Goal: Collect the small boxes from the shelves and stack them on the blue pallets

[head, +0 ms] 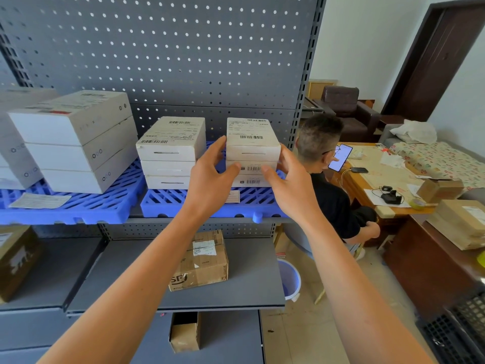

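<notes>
Here, box stack [252, 151], between both hands [252, 177]

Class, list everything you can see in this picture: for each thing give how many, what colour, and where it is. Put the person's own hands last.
Pallets: two, blue, side by side on the upper shelf.
Small boxes: two stacks of three, white, on the right pallet.
Large boxes: a stack of three, white, on the left pallet; more at the left edge, cut off.
Paper slip: one, white, on the left pallet.
Cardboard box: one, brown, on the lower shelf.
Pegboard: grey, behind the shelves.
Bucket: one, pale blue, on the floor.
Seated person: one, black top, at the desk.
Armchair: one, dark brown, by the far wall.
Left hand: grip on the right stack's left side.
Right hand: grip on its right side.
</notes>
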Available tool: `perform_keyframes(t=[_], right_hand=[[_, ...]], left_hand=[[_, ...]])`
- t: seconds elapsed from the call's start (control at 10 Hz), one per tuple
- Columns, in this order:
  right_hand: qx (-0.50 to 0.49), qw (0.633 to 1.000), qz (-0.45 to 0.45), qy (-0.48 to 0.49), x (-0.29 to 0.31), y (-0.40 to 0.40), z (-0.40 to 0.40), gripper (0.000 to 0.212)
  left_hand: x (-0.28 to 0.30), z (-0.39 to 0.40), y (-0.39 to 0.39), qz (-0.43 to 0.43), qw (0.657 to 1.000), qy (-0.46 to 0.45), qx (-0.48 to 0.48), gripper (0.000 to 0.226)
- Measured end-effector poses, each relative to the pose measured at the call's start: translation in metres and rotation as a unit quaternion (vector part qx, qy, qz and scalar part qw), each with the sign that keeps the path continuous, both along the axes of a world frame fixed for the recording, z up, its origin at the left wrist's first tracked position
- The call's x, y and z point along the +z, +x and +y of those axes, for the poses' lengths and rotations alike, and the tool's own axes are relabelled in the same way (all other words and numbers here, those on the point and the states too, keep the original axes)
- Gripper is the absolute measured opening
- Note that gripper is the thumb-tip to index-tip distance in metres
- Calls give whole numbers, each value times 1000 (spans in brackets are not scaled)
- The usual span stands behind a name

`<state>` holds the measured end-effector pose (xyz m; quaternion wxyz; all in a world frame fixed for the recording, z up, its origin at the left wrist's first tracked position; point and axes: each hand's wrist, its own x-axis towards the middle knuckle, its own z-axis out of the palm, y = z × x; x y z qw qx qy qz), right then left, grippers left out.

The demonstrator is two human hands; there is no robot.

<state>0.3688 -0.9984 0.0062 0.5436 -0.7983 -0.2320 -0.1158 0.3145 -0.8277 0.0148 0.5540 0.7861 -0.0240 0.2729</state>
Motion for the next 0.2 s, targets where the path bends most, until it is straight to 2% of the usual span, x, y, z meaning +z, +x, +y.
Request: perform_keyframes(t=[0.1,0.2], right_hand=[[-1,1000,4,1,1,-8,-1,59],[-7,999,34,29,5,-21,-4,69]], left_hand=[[-3,0,-8,12,1000,10,17,60],[-2,-7,-21,23,999,-23,36,62]])
